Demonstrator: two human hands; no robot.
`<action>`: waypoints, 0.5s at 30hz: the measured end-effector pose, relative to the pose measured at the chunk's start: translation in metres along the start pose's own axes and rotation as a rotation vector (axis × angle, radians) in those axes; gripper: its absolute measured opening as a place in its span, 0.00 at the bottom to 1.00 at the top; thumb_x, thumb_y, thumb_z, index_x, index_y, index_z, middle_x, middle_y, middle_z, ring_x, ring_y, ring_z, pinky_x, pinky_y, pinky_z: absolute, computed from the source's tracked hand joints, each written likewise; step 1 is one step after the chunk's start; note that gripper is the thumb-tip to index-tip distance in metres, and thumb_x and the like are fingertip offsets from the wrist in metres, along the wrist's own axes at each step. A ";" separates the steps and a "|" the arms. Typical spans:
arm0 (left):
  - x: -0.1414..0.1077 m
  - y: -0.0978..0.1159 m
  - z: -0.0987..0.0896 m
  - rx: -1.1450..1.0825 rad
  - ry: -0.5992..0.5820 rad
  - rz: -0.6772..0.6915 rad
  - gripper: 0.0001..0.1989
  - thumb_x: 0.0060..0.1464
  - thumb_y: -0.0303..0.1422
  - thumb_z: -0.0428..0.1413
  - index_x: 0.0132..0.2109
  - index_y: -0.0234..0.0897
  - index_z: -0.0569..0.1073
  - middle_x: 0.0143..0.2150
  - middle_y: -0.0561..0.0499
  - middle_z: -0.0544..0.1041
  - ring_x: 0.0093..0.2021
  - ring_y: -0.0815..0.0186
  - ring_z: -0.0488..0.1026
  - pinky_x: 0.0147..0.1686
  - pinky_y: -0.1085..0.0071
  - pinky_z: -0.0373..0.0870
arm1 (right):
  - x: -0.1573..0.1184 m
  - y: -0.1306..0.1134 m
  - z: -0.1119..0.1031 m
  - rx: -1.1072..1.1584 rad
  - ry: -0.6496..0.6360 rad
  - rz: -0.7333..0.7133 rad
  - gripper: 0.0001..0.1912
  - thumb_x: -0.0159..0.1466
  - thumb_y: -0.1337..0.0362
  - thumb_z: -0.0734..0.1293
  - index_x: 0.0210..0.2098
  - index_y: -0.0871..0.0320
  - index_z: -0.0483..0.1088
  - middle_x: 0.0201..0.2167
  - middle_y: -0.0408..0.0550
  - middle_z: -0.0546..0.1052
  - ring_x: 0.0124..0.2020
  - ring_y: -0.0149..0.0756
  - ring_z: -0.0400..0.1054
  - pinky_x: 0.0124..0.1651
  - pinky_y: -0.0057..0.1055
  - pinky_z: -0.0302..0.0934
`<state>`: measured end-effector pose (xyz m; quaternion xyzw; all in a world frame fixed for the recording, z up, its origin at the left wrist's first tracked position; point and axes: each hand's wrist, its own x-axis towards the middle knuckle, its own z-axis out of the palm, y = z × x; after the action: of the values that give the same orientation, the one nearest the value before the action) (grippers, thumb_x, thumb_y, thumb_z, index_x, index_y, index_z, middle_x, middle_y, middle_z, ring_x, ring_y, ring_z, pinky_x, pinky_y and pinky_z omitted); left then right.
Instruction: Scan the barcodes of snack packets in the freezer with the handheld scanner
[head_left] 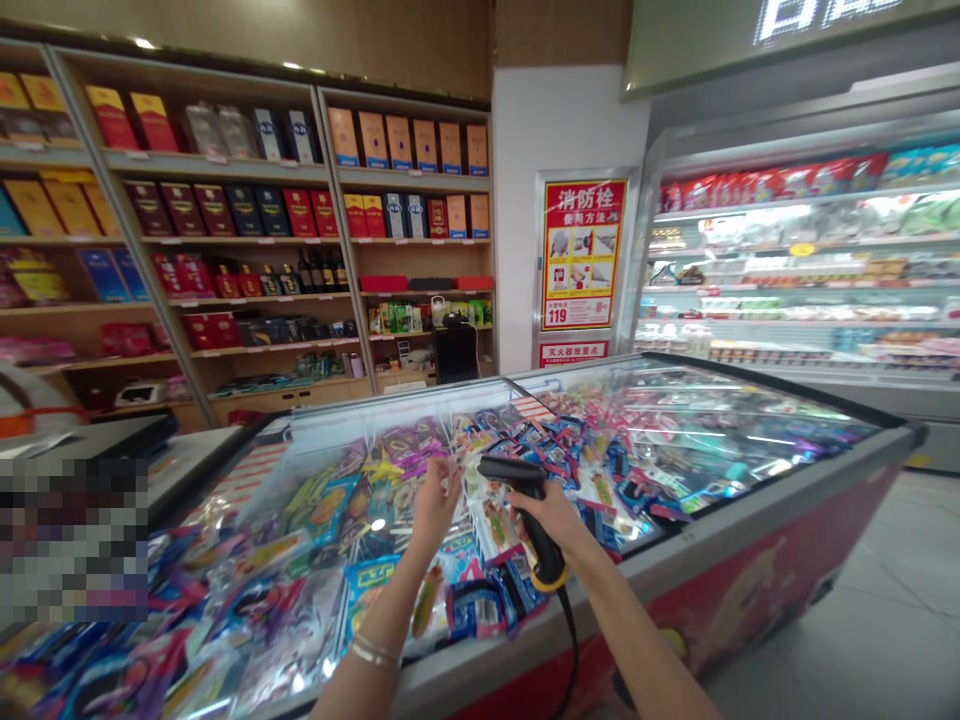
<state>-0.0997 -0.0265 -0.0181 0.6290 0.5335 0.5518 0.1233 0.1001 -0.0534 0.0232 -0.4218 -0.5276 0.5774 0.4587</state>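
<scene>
My right hand is wrapped round the grip of a black barcode scanner with a yellow base and a dark cable. The scanner's head points left, towards my left hand, whose fingers are curled together. A pale plastic packet lies close to those fingertips; whether they pinch it is too small to tell. Beneath both hands, packaged ice creams in blue, white and red wrappers are heaped on the glass of a chest freezer. More packs show around them.
Piled packets cover the freezer's near left part. A dark counter adjoins on the left. Wooden shelves with boxes and bottles line the back wall, beside a red fire-hydrant sign. A lit refrigerated display stands right.
</scene>
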 end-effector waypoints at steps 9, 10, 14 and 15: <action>0.000 -0.006 0.001 0.061 0.045 0.012 0.12 0.56 0.42 0.48 0.40 0.40 0.60 0.32 0.50 0.76 0.25 0.66 0.73 0.24 0.72 0.63 | 0.003 0.001 -0.002 -0.016 -0.014 -0.002 0.10 0.51 0.61 0.71 0.26 0.62 0.70 0.17 0.43 0.73 0.13 0.29 0.65 0.18 0.26 0.61; 0.000 -0.006 0.001 0.061 0.046 0.013 0.12 0.56 0.42 0.48 0.40 0.39 0.60 0.32 0.50 0.76 0.25 0.66 0.73 0.24 0.72 0.63 | 0.003 0.001 -0.002 -0.021 -0.012 0.000 0.10 0.51 0.61 0.70 0.26 0.62 0.70 0.17 0.44 0.73 0.13 0.29 0.65 0.18 0.26 0.62; 0.001 -0.005 0.000 0.046 0.046 0.025 0.12 0.55 0.41 0.49 0.42 0.39 0.60 0.35 0.48 0.78 0.31 0.64 0.76 0.26 0.72 0.65 | 0.004 0.002 -0.005 -0.045 0.001 0.011 0.09 0.51 0.62 0.70 0.24 0.62 0.69 0.16 0.44 0.73 0.13 0.30 0.65 0.18 0.26 0.62; 0.001 -0.005 0.000 0.032 0.042 0.026 0.12 0.55 0.40 0.49 0.42 0.39 0.60 0.36 0.47 0.78 0.33 0.63 0.76 0.26 0.72 0.65 | 0.004 0.002 -0.005 -0.044 0.008 0.012 0.09 0.51 0.63 0.70 0.24 0.62 0.69 0.16 0.43 0.73 0.13 0.30 0.65 0.18 0.26 0.62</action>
<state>-0.1024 -0.0233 -0.0212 0.6260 0.5366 0.5578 0.0946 0.1041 -0.0485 0.0203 -0.4373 -0.5356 0.5668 0.4478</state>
